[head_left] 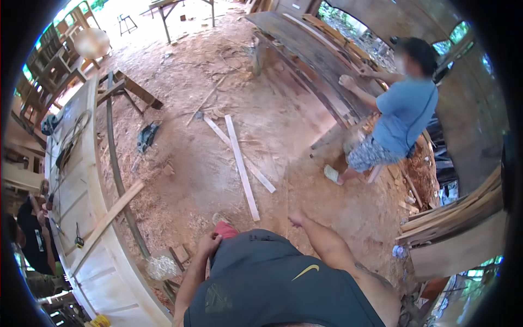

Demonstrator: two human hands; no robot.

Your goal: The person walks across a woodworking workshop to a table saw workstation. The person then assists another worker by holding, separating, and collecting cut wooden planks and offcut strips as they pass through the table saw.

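The left hand's (pixel 208 242) fingers rest by the red cloth at the waist; whether they pinch it, I cannot tell. The right hand (pixel 297 219) hangs over the dirt floor (pixel 327 210), apparently holding nothing, its fingers too small to read as apart or together. Ahead of both hands lie two crossed wooden strips (pixel 247 185) (long, thin ones), nearest the right hand. Lifting one well would likely mean gripping near its middle, freeing the upper first. Left of the strips is a long wooden panel (pixel 111 256); beyond them to the right, a person (pixel 403 111) leans at a plank-topped surface (pixel 302 46).
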